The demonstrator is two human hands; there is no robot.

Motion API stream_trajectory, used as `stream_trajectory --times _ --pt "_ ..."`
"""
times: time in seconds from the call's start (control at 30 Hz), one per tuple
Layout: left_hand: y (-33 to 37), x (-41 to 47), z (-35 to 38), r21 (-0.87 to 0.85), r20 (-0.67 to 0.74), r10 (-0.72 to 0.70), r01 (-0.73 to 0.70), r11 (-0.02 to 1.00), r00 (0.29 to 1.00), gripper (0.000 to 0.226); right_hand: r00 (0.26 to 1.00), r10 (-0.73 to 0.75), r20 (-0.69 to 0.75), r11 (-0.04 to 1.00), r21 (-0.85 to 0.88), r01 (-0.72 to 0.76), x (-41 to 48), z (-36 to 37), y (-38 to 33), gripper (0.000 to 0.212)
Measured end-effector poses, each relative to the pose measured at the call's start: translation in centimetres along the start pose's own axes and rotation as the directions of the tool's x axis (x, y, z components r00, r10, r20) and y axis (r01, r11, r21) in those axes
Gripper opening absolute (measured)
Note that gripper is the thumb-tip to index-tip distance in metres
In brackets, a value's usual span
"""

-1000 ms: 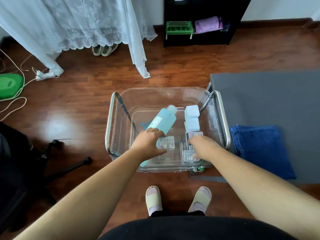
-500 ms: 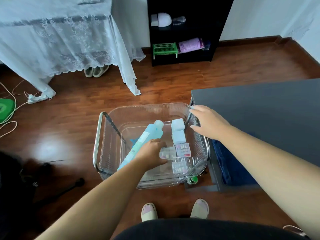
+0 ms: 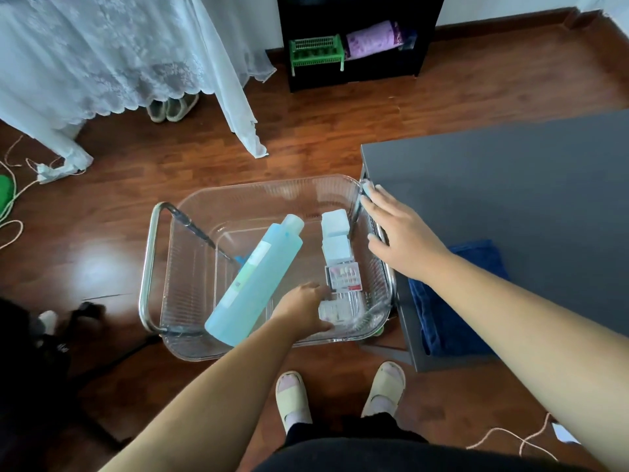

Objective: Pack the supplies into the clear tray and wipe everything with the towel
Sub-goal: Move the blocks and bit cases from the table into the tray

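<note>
The clear tray (image 3: 258, 195) stands in a metal-handled cart in front of me. In it lie a tall blue bottle (image 3: 253, 281) on its side, two white blocks (image 3: 336, 233) stacked toward the right wall, and a small clear case of nail bits (image 3: 343, 275). My left hand (image 3: 301, 310) reaches into the tray's near side, fingers resting on another small clear box (image 3: 335, 310). My right hand (image 3: 401, 238) lies flat, fingers apart, on the tray's right rim and cart handle. A folded blue towel (image 3: 476, 264) lies on the grey table, partly hidden by my right arm.
The grey table (image 3: 510, 172) butts against the cart's right side. A black shelf (image 3: 354, 39) with a green basket stands at the back. Lace curtains (image 3: 119, 52) hang at the back left. An office chair base (image 3: 68, 335) sits at the left. Cables trail on the wooden floor.
My right hand came out of the tray and moved up to its right rim. My left hand shifted from the bottle toward the small box at the near side.
</note>
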State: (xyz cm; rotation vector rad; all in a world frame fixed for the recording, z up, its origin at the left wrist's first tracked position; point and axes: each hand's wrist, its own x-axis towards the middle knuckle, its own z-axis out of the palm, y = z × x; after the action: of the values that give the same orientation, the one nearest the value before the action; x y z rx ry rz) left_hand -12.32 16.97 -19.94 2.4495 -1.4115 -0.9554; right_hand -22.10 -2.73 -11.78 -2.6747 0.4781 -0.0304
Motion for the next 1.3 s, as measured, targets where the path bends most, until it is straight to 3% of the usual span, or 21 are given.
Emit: stream_trajectory --times 0.1,0.2,0.33,0.53,0.63,0.93,1.2,1.3 --pt "0.1 -0.3 0.1 -0.090 -0.006 -0.051 0.051 0.995 0.999 0.055 1.000 0.002 -0.008 1.000 0.015 -0.002 0.0 0.0 0.0 0.065" --pt "-0.1 -0.7 0.0 -0.176 -0.016 -0.191 0.186 0.967 0.981 0.057 1.000 0.000 -0.005 1.000 0.016 0.000 0.0 -0.1 -0.1 0.065" --pt "-0.7 -0.8 0.4 -0.298 0.113 -0.361 0.378 0.877 0.926 0.056 1.000 0.000 -0.011 1.000 0.017 0.000 -0.1 -0.1 -0.1 0.065" --pt "0.1 -0.1 1.6 -0.573 0.260 -0.402 0.476 0.667 0.878 0.047 0.999 0.012 -0.033 0.999 0.046 -0.010 -0.2 0.2 -0.1 0.063" --pt "0.6 0.3 2.0 -0.619 0.257 -0.415 0.479 0.623 0.873 0.045 0.999 0.012 -0.049 0.998 0.055 -0.009 -0.3 0.3 0.0 0.062" --pt "1.4 1.2 1.6 -0.644 0.236 -0.401 0.451 0.618 0.885 0.030 1.000 0.009 -0.027 0.998 0.054 -0.007 -0.2 0.4 0.3 0.063" --pt "0.6 0.3 -1.0 -0.485 0.140 -0.367 0.387 0.784 0.920 0.038 1.000 0.025 0.000 1.000 0.008 -0.025 -0.2 -0.1 -0.2 0.062" --pt "0.2 -0.1 -3.2 -0.478 0.062 -0.356 0.341 0.809 0.933 0.035 1.000 0.008 0.002 0.996 -0.094 -0.008 0.2 -0.6 -0.8 0.055"
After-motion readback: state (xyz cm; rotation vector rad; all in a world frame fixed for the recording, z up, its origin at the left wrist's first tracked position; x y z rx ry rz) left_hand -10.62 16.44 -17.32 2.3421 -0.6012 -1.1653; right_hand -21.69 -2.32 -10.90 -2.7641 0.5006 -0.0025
